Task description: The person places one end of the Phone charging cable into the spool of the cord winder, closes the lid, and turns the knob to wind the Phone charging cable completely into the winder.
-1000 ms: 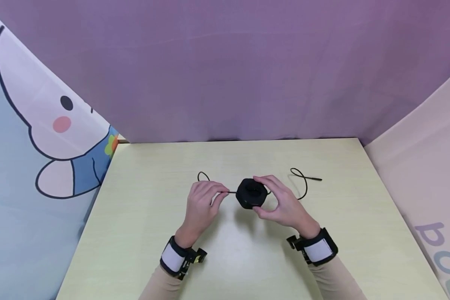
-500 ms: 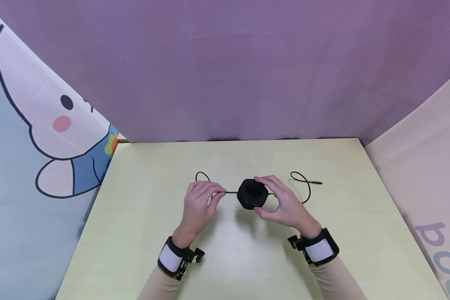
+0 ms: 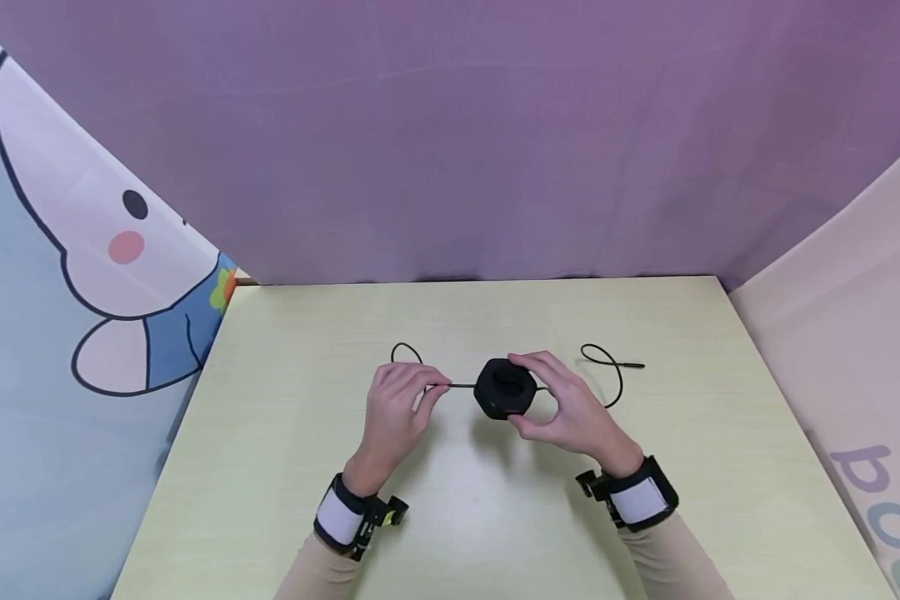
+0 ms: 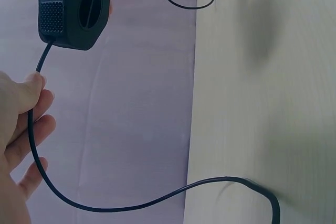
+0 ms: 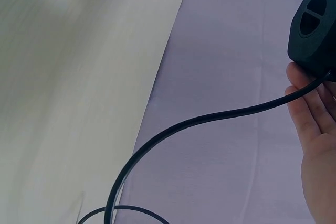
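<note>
A black hexagonal cable winder (image 3: 506,388) with a round recess in its face is held above the table, its cord coming out on both sides. My right hand (image 3: 570,412) grips it by the right edges between thumb and fingers. To the left, my left hand (image 3: 394,412) pinches the black cord (image 3: 462,386) a short way from the winder, and that stretch looks straight. The left wrist view shows a dotted grip panel on the winder (image 4: 71,14) and the cord (image 4: 121,210) sagging below the left fingers. Past my right hand, the other cord (image 5: 210,116) curves down toward the table.
The pale wooden table (image 3: 465,533) carries the right cord's loose end (image 3: 632,365), which lies in a loop. A purple cloth (image 3: 450,150) stands behind the table. Printed cloths hang at the left (image 3: 22,333) and right (image 3: 832,333).
My left hand has slid slightly left, lengthening the cord between it and the winder. The right cord's loop has shifted a little toward me. Over the last half second almost nothing moves.
</note>
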The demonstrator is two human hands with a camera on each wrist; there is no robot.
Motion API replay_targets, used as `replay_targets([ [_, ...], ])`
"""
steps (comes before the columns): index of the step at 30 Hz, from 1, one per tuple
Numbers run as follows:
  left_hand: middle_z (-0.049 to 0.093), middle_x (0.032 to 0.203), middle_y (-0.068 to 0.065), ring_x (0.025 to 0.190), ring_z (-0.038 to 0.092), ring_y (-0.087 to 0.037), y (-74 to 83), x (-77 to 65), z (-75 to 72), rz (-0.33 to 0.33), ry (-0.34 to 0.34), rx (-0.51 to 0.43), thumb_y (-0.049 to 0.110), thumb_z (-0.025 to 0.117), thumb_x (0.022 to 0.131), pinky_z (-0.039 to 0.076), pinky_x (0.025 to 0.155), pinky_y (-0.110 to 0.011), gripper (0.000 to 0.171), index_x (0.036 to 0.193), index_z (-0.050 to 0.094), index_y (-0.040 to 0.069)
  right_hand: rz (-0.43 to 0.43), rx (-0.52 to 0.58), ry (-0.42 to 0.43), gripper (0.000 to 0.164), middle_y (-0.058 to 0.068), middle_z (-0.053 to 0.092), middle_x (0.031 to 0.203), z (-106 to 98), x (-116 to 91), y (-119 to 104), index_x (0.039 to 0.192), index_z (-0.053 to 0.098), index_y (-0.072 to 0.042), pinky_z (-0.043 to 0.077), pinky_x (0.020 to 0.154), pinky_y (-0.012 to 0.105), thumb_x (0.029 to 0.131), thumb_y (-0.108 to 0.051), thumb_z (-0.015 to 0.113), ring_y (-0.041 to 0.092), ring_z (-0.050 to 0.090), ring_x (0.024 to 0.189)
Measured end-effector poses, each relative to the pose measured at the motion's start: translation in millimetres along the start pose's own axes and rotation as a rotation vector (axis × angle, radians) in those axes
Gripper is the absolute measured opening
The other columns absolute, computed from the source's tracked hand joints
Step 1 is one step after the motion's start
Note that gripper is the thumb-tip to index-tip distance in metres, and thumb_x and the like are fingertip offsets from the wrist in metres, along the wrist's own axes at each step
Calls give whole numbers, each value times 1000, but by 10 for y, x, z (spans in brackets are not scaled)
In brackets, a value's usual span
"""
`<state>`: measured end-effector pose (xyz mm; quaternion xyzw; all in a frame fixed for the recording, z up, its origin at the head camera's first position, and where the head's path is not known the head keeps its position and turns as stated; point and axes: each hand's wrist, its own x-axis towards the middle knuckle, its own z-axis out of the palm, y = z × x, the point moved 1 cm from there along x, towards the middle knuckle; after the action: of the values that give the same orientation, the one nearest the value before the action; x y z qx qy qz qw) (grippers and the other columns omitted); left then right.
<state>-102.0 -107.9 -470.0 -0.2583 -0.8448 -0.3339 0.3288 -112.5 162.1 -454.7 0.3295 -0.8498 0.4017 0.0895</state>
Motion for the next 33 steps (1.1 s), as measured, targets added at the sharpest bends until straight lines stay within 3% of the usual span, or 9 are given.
replay_targets([
  [18, 77, 92, -1, 90, 70, -21, -25, 2, -26, -4, -7, 14, 13, 83, 85, 50, 87, -42, 11, 92, 76, 10, 1, -3, -8, 77, 0, 62, 132, -7, -7, 12, 145, 56, -10, 52, 99, 44, 75, -20, 86, 21, 62, 120],
  [26, 77, 93, -2, 91, 71, -22, -38, 6, -55, -32, -27, 30, 13, 83, 86, 50, 88, -44, 11, 94, 77, 10, 4, -12, -14, 77, 0, 62, 132, -24, -13, 52, 145, 55, -8, 51, 102, 39, 75, -20, 86, 20, 62, 121],
  [33, 76, 89, -4, 87, 70, -24, -108, -12, -136, -42, 10, 21, 9, 82, 85, 50, 84, -46, 9, 92, 76, 7, 32, -13, 5, 76, -1, 62, 132, -71, -60, 88, 144, 56, -8, 47, 104, 32, 75, -19, 86, 20, 61, 122],
])
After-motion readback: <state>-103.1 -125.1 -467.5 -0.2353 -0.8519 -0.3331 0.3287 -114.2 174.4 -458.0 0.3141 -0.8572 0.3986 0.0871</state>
